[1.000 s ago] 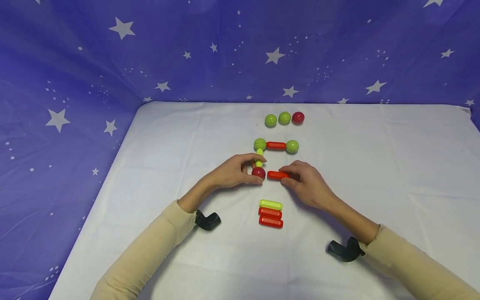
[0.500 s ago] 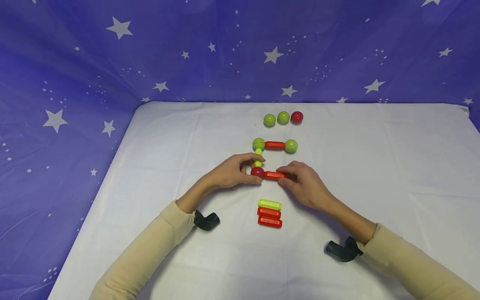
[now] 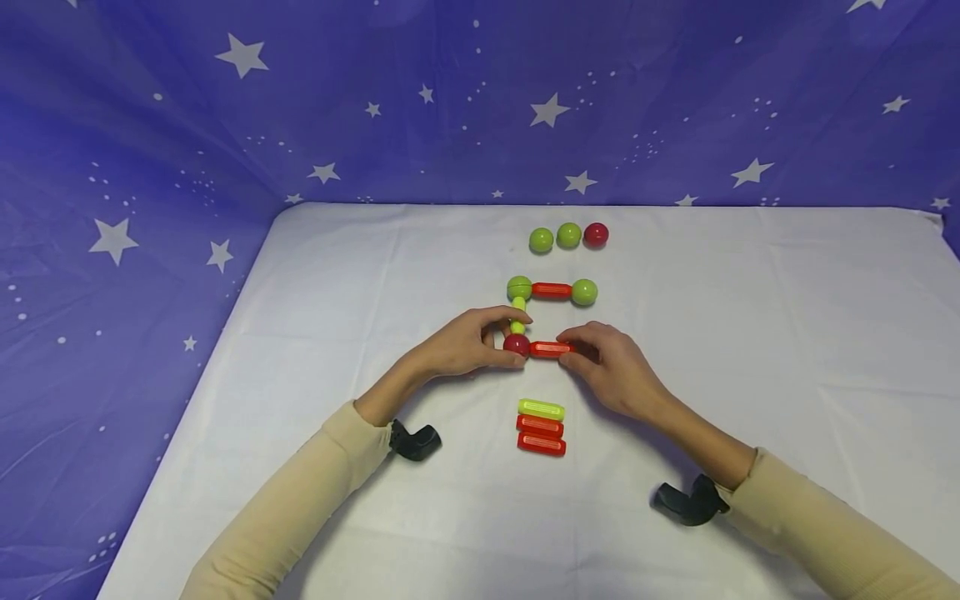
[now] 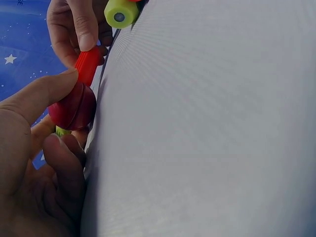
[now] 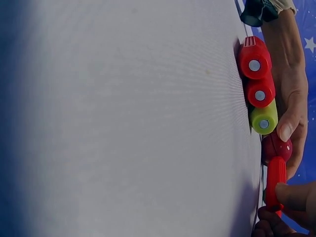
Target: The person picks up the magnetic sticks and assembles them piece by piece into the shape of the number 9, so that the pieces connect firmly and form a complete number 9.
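My left hand (image 3: 465,343) grips a dark red ball (image 3: 516,344), thumb on the near side and fingers beyond, over a lime rod (image 3: 518,303). The right hand (image 3: 618,368) pinches the right end of a red rod (image 3: 548,349) between thumb and fingers. That rod's left end touches the dark red ball, seen also in the left wrist view. From the ball the lime rod runs back to a green ball (image 3: 520,287). Another red rod (image 3: 552,290) links this ball to a second green ball (image 3: 585,292) on the right.
Behind the joined pieces, two green balls (image 3: 568,235) and a red ball (image 3: 596,235) stand in a row. Nearer me lie a lime rod (image 3: 541,409) and two red rods (image 3: 542,444), side by side; the right wrist view shows silvery discs in their ends. White cloth (image 3: 750,333) covers the table.
My right hand has moved slightly left with the red rod, closing the gap to the dark red ball between the first and second frames. The left hand has stayed put.
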A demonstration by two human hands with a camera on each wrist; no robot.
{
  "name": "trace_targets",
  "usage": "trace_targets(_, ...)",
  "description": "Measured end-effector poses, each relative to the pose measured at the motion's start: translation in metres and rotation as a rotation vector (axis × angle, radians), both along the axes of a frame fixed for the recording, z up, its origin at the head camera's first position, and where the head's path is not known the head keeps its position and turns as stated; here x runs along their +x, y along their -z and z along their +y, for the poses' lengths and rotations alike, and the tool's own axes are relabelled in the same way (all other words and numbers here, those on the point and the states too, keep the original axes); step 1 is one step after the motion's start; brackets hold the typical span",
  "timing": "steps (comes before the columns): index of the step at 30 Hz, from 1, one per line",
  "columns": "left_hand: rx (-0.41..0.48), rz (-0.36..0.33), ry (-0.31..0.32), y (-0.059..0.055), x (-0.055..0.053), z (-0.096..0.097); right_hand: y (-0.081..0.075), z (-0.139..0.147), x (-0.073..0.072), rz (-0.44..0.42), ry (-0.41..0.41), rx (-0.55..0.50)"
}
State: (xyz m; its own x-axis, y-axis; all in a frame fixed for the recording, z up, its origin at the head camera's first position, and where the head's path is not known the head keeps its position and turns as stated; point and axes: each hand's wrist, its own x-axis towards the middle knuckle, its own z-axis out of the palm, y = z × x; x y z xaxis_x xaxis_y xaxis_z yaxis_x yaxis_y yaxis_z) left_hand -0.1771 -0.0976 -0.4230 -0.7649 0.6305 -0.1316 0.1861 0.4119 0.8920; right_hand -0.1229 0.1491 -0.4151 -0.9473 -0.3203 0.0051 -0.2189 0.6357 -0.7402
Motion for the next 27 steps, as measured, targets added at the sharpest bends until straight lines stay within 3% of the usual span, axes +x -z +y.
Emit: trace_targets(27, -0.006, 0.020, 0.007, 0.0003, -0.0005, 0.0000, 0.0033, 0.0003, 0.0024, 0.013, 0.027, -0.041)
